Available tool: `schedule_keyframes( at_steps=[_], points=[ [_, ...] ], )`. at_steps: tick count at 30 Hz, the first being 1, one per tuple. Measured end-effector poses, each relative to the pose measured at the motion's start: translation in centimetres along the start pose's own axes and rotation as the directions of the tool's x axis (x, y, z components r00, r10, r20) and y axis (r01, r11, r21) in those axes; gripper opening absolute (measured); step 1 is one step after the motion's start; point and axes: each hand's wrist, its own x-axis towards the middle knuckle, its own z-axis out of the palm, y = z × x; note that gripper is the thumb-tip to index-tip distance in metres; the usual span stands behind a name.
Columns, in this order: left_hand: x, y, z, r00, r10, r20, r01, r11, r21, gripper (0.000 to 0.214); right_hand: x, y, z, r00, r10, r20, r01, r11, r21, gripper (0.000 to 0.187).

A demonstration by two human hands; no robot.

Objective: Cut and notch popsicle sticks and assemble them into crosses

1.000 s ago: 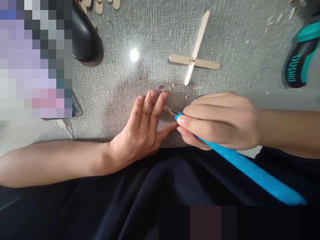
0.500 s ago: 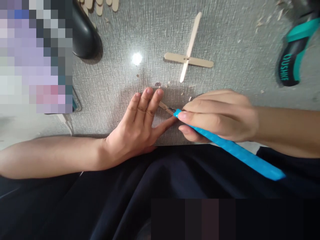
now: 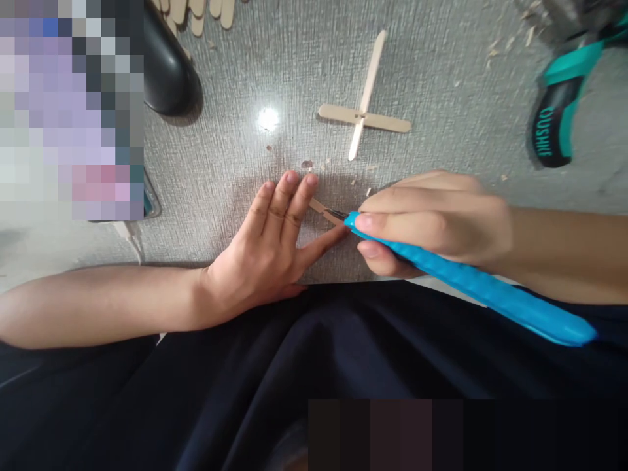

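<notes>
My left hand (image 3: 272, 242) lies on the table with its fingers stretched out and spread. Its fingertips and an outstretched finger press down a wooden craft stick (image 3: 316, 205), partly hidden under them. The stick has a notch or cut near its visible middle. My right hand (image 3: 432, 226) is closed around a blue utility knife (image 3: 471, 278), whose handle slants down to the right. The knife's blade (image 3: 337, 214) touches or sits right over the stick at the cut. Beyond my hands, two craft sticks form a cross (image 3: 380, 121) on the table.
Small wood chips (image 3: 369, 191) lie around the hands. Teal-and-black pliers (image 3: 557, 104) rest at the right. A black rounded object (image 3: 171, 72) and several craft sticks (image 3: 196, 13) are at the upper left, near a white cable (image 3: 130, 235). The table edge (image 3: 353, 282) runs before my body.
My right hand and the knife have shifted slightly right, and the handle lies a little flatter. My left hand still presses the stick. The view has moved slightly.
</notes>
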Motion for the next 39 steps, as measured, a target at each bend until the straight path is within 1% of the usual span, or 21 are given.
schedule_keyframes(
  at_steps=[2,3,9,18,22,26,30,34,36,39],
  points=[
    [0.0,-0.1,-0.1,1.000,-0.002,0.003,0.002,1.000,-0.008,0.149,0.8,0.2,0.0,0.988,-0.144,-0.058,0.142,0.989,-0.042,0.018],
    [0.0,-0.1,-0.2,1.000,-0.003,0.003,0.003,1.000,-0.014,0.147,1.0,0.2,0.0,0.981,-0.181,-0.075,0.177,0.983,-0.057,0.021],
    [0.0,-0.1,-0.3,1.000,-0.004,0.000,0.004,0.998,-0.058,0.145,1.2,0.1,-0.2,0.987,-0.150,-0.060,0.148,0.988,-0.029,0.026],
    [0.0,-0.2,-0.3,1.000,0.008,-0.005,-0.008,0.999,-0.035,0.141,1.2,0.3,-0.1,0.985,-0.160,-0.069,0.161,0.987,0.001,0.020],
    [-0.1,-0.1,-0.2,1.000,0.007,-0.020,-0.008,0.999,-0.040,0.141,1.4,0.2,-0.1,0.982,-0.174,-0.074,0.171,0.985,-0.037,0.020],
    [0.0,-0.2,-0.3,1.000,0.008,-0.007,-0.008,0.999,-0.039,0.134,1.5,0.1,-0.2,0.981,-0.180,-0.064,0.177,0.983,-0.057,0.022],
    [0.0,-0.2,-0.2,1.000,0.008,-0.015,-0.009,0.999,-0.052,0.135,1.3,0.1,0.0,0.980,-0.190,-0.053,0.185,0.979,-0.089,0.022],
    [-0.1,-0.1,0.0,1.000,-0.010,-0.021,0.008,0.996,-0.087,0.129,1.3,0.1,0.2,0.975,-0.219,-0.044,0.215,0.973,-0.085,0.021],
    [-0.1,0.0,0.1,0.999,-0.012,-0.035,0.009,0.995,-0.096,0.126,1.6,-0.1,0.2,0.977,-0.210,-0.043,0.207,0.975,-0.079,0.024],
    [0.0,0.2,0.0,0.998,-0.020,-0.058,0.015,0.997,-0.079,0.121,2.2,-0.5,-0.1,0.980,-0.197,-0.005,0.196,0.978,-0.076,0.026]
  ],
)
